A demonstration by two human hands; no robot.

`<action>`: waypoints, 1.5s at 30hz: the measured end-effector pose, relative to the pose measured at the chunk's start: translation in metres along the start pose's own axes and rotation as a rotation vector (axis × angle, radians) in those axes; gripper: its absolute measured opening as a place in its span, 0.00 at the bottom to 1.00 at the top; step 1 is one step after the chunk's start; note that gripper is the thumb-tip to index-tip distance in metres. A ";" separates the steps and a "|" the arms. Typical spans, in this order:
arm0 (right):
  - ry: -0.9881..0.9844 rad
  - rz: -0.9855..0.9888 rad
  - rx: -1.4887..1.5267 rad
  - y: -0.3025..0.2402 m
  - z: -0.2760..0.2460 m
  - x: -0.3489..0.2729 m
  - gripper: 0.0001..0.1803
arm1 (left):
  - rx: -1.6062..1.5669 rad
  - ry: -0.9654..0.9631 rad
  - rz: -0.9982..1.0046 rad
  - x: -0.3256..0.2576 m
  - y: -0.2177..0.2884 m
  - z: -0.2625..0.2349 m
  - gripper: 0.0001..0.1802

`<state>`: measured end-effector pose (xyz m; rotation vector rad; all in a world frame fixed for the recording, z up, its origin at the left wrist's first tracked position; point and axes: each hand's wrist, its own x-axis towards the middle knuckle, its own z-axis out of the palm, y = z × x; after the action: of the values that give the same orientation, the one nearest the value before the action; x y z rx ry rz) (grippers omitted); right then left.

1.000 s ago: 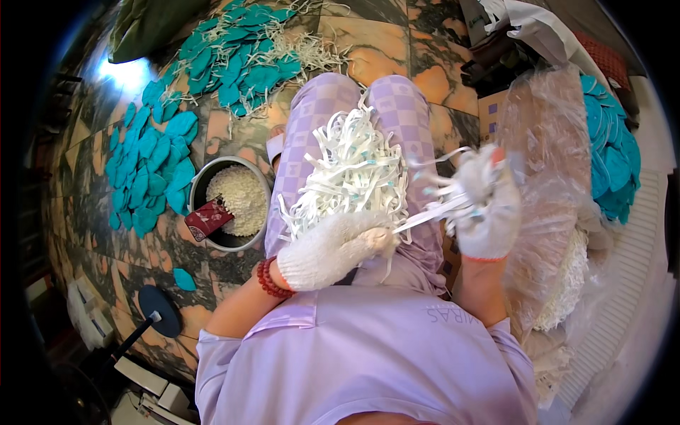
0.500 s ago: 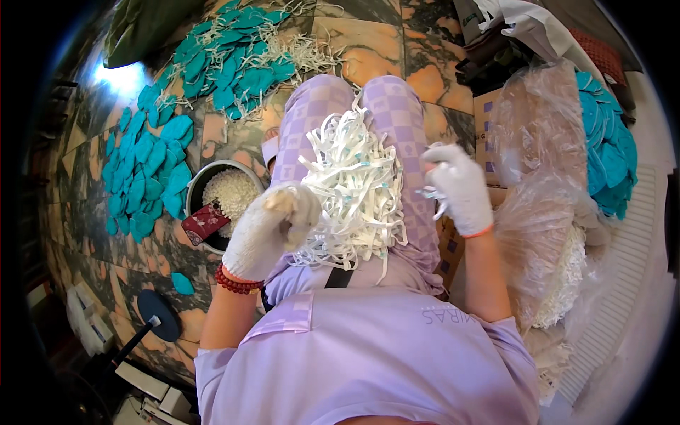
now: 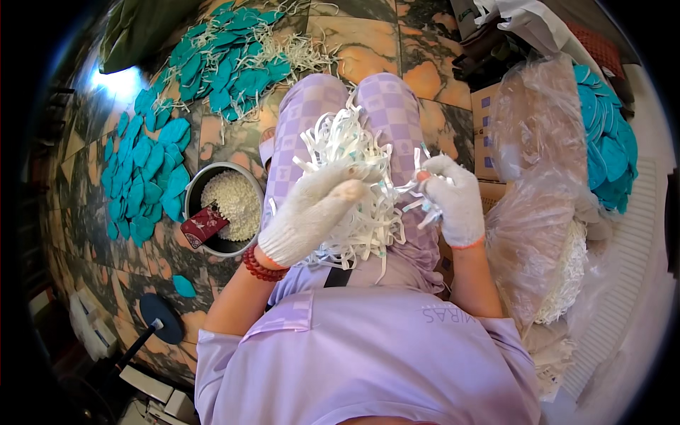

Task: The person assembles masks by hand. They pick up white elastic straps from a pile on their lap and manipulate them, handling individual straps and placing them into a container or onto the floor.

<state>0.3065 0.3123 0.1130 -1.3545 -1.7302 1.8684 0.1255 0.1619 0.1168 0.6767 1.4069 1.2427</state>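
A tangled heap of white strips (image 3: 354, 177) lies on my lap, over lilac checked trousers. My left hand (image 3: 312, 212), in a white knit glove with a worn fingertip, rests on the left side of the heap with fingers curled into the strips. My right hand (image 3: 450, 202), gloved the same way, pinches a few white strips at the heap's right edge. A red bead bracelet (image 3: 258, 265) circles my left wrist.
A metal bowl (image 3: 195, 191) of white pieces with a dark red packet (image 3: 204, 223) stands on the marble floor at left. Teal leaf-shaped pieces (image 3: 145, 170) are spread over the floor. Clear plastic bags (image 3: 538, 212) and a cardboard box (image 3: 489, 134) sit at right.
My left hand has moved from the heap's lower middle out to the left and back onto its left side. My right hand drew in from the far right to the heap's edge.
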 end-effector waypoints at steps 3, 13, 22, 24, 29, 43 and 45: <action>-0.046 -0.053 0.016 -0.015 0.002 -0.016 0.06 | 0.222 -0.084 0.028 0.011 0.012 0.014 0.15; 0.185 -0.311 0.511 -0.031 -0.041 -0.021 0.10 | 0.636 -0.313 0.451 0.017 0.007 0.017 0.11; 0.189 -0.460 0.611 -0.013 -0.101 -0.006 0.07 | -0.020 -0.421 0.342 -0.002 -0.017 -0.004 0.22; 0.277 -0.411 0.575 -0.023 -0.075 -0.014 0.06 | -0.043 -0.296 0.117 -0.005 -0.007 -0.007 0.24; 0.079 -0.477 -0.268 -0.032 -0.028 -0.031 0.06 | 0.049 -0.068 -0.094 0.003 0.015 0.004 0.21; 0.024 -0.438 -0.359 -0.029 0.006 -0.032 0.11 | 0.282 -0.190 0.155 0.015 0.005 0.013 0.18; -0.080 -0.386 -0.271 -0.022 0.009 -0.026 0.11 | 0.288 -0.200 0.155 0.014 0.011 0.013 0.17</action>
<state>0.3051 0.2933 0.1423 -0.9439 -2.1651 1.5367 0.1319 0.1817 0.1238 1.0952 1.3978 1.0652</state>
